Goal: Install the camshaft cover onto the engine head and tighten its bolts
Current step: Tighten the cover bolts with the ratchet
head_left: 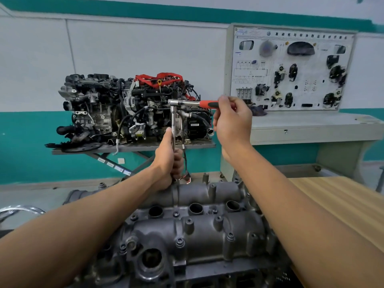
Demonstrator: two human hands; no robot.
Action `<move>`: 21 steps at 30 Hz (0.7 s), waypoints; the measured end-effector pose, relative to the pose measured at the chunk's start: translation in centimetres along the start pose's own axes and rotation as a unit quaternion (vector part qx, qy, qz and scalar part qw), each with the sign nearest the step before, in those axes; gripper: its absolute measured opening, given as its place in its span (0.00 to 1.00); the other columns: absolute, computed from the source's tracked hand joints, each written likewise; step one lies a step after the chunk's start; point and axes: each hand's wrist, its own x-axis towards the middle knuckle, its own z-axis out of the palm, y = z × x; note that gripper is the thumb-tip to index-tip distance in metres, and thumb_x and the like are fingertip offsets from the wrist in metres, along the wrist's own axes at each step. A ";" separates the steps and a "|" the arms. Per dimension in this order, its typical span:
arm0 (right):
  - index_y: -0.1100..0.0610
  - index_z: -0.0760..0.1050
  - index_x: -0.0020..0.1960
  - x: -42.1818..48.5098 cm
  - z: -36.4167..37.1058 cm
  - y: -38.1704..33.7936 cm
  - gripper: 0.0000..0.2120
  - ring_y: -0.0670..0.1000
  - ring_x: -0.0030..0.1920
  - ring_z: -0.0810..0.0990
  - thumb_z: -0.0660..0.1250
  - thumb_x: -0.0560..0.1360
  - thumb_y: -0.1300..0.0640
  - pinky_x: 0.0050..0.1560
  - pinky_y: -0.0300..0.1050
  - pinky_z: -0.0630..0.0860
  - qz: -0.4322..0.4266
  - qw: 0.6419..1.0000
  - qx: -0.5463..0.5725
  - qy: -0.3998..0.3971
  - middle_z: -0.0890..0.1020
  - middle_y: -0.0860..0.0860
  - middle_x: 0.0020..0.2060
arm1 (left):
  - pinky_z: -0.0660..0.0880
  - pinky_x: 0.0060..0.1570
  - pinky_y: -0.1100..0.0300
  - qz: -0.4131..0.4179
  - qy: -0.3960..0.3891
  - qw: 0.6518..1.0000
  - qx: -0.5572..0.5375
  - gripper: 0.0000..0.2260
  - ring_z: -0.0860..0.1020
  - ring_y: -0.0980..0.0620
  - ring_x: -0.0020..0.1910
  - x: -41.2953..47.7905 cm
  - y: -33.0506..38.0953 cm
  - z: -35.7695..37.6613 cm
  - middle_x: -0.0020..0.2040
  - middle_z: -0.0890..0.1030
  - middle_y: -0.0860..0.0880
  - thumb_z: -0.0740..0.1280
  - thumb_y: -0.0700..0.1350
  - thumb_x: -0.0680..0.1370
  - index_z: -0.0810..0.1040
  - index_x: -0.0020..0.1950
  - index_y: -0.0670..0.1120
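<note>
Ratchet (182, 102) work at the far edge of the camshaft cover (197, 229).
The left hand (167, 161) is wrapped round the lower end of the upright extension bar (173, 121), fingers curled tight on it, just above the cover's back rim. The right hand (230, 119) holds the ratchet's red-and-black handle (208, 104), fingers and thumb closed round it. The grey cover sits on the engine head (207, 273), close in front, with bolts (179, 242) standing in it. A display engine (128, 109) stands behind.
</note>
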 end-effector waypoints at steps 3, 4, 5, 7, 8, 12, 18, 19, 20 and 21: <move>0.55 0.73 0.45 -0.6 0.2 -1.1 0.09 0.50 0.32 0.70 0.61 0.83 0.55 0.32 0.46 0.67 -0.004 1.000 0.022 -0.016 0.74 0.54 0.33 | 0.50 0.29 0.58 0.067 0.015 0.998 -0.011 0.30 0.55 0.52 0.24 -0.5 1.1 -0.3 0.23 0.59 0.53 0.50 0.71 0.78 0.58 0.25 0.52; 0.55 0.73 0.46 -0.9 0.3 -1.7 0.09 0.49 0.30 0.70 0.60 0.83 0.54 0.30 0.44 0.67 -0.029 0.998 0.052 -0.027 0.74 0.52 0.31 | 0.53 0.26 0.60 0.117 0.026 0.993 -0.020 0.30 0.56 0.52 0.23 -0.6 1.9 -0.6 0.23 0.61 0.55 0.51 0.70 0.79 0.60 0.23 0.53; 0.54 0.72 0.46 -1.3 0.3 -2.3 0.09 0.49 0.29 0.69 0.59 0.83 0.53 0.29 0.44 0.66 -0.069 0.994 0.080 -0.041 0.73 0.51 0.30 | 0.56 0.25 0.62 0.158 0.024 0.987 -0.034 0.31 0.57 0.53 0.22 -0.7 2.8 -1.1 0.23 0.62 0.54 0.52 0.70 0.79 0.62 0.23 0.52; 0.54 0.72 0.45 -1.6 0.9 -3.6 0.08 0.49 0.30 0.70 0.60 0.82 0.54 0.31 0.45 0.67 -0.151 0.983 0.091 -0.060 0.73 0.50 0.30 | 0.58 0.26 0.60 0.187 -0.022 0.981 -0.044 0.30 0.57 0.51 0.23 -0.9 4.1 -2.0 0.23 0.61 0.53 0.50 0.70 0.78 0.60 0.24 0.52; 0.54 0.72 0.44 -1.8 1.5 -4.2 0.08 0.50 0.31 0.72 0.61 0.81 0.55 0.32 0.46 0.68 -0.165 0.981 0.077 -0.067 0.74 0.51 0.30 | 0.57 0.28 0.57 0.166 -0.049 0.984 -0.042 0.31 0.57 0.50 0.25 -1.1 4.4 -2.6 0.24 0.60 0.51 0.48 0.72 0.77 0.60 0.25 0.51; 0.56 0.74 0.43 -2.5 3.7 -3.0 0.09 0.52 0.33 0.75 0.64 0.81 0.56 0.36 0.50 0.73 -0.116 0.991 0.030 -0.066 0.77 0.53 0.32 | 0.60 0.33 0.54 0.123 -0.075 0.989 -0.037 0.36 0.62 0.49 0.27 -2.5 5.4 -5.5 0.28 0.64 0.48 0.46 0.78 0.72 0.67 0.29 0.47; 0.56 0.73 0.42 -4.4 6.0 0.7 0.10 0.48 0.27 0.74 0.62 0.82 0.57 0.28 0.44 0.70 -0.018 0.995 0.088 -0.049 0.77 0.48 0.26 | 0.54 0.24 0.60 0.154 0.025 0.987 -0.029 0.32 0.57 0.52 0.24 -4.0 9.4 -6.8 0.25 0.61 0.53 0.50 0.76 0.75 0.64 0.28 0.50; 0.56 0.73 0.43 -4.5 6.1 0.6 0.10 0.48 0.27 0.74 0.62 0.82 0.57 0.27 0.42 0.70 -0.022 0.993 0.098 -0.055 0.77 0.47 0.26 | 0.53 0.23 0.60 0.160 0.048 0.986 -0.023 0.29 0.56 0.53 0.24 -4.0 9.7 -6.8 0.25 0.61 0.53 0.53 0.72 0.77 0.62 0.28 0.50; 0.56 0.74 0.43 -4.4 6.3 0.3 0.09 0.47 0.26 0.74 0.62 0.82 0.57 0.26 0.41 0.70 -0.027 0.992 0.105 -0.059 0.77 0.47 0.26 | 0.52 0.23 0.60 0.167 0.062 0.984 -0.023 0.28 0.55 0.53 0.24 -3.9 9.9 -6.6 0.24 0.60 0.53 0.55 0.68 0.79 0.62 0.27 0.51; 0.56 0.74 0.44 -4.3 6.3 -0.1 0.08 0.47 0.27 0.74 0.62 0.82 0.58 0.26 0.40 0.71 -0.031 0.992 0.109 -0.060 0.77 0.47 0.26 | 0.51 0.23 0.60 0.172 0.069 0.982 -0.027 0.27 0.55 0.53 0.24 -3.8 10.0 -6.4 0.24 0.60 0.53 0.56 0.65 0.80 0.62 0.26 0.52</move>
